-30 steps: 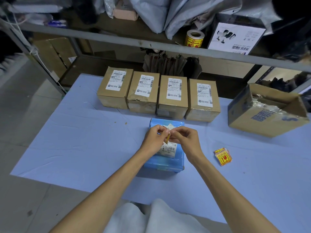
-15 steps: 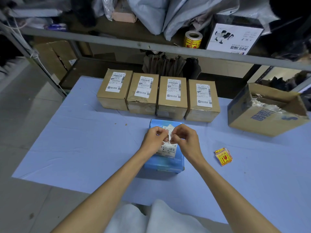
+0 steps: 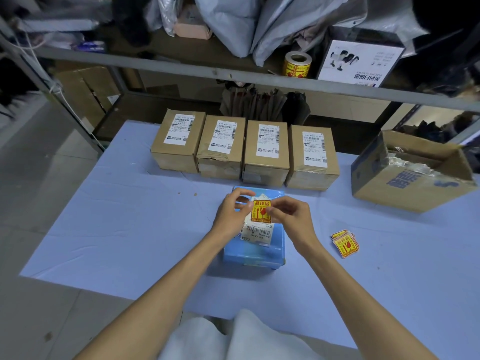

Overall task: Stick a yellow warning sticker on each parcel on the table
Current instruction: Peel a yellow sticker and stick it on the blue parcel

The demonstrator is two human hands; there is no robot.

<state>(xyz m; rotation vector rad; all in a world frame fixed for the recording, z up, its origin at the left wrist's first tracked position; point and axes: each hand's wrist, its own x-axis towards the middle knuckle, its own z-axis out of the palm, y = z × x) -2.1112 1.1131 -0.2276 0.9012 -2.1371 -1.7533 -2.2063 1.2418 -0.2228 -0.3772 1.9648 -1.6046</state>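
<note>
While the yellow warning sticker (image 3: 261, 211) is held flat and face-up just above the blue parcel (image 3: 255, 253), the step in hand looks to be laying it down. The left hand (image 3: 233, 214) has its grip pinched on the sticker's left edge, and the right hand (image 3: 291, 216) has its grip clamped on the right edge, thumb on the printed face. The sticker hovers over the far half of the blue parcel, above the top of that parcel's white shipping label (image 3: 257, 231).

To do this well, I would shift it off the barcode and address lines onto bare blue wrapping. Then touch one edge down first and smooth across with a thumb, so that no bubble or crease forms on the soft wrap. Whether any backing paper clings underneath cannot be told.

Beyond the blue parcel, four cardboard parcels (image 3: 265, 149) stand in a row, none showing yellow, so most of the task seems left. A small stack of spare stickers (image 3: 345, 244) lies on the desk (image 3: 130, 229) to the right of the blue parcel, well within reach.
</note>
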